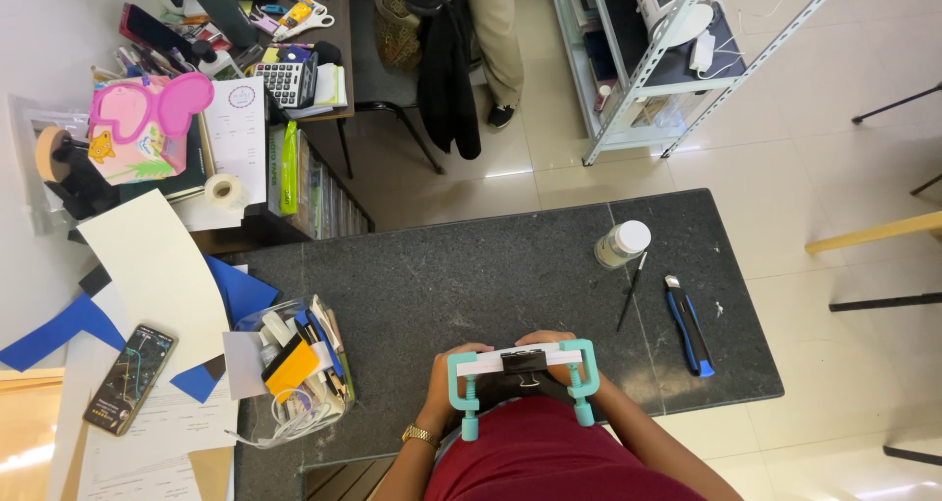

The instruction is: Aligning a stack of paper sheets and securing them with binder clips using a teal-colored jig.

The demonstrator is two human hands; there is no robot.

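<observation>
At the near edge of the dark stone table (510, 265) both my hands hold a small press: a white strip with a black binder clip (523, 364) at its middle, and a teal screw clamp at each end. My left hand (447, 378) grips it by the left clamp (464, 388). My right hand (579, 369) grips it by the right clamp (583, 378). The press is close to my body, over my red shirt.
A small white-capped bottle (621, 243), a thin black brush (632, 291) and a blue utility knife (690, 326) lie to the right. A clear tub of supplies (294, 364), papers and a phone (130, 379) sit left. A cluttered desk and a person by a chair are beyond.
</observation>
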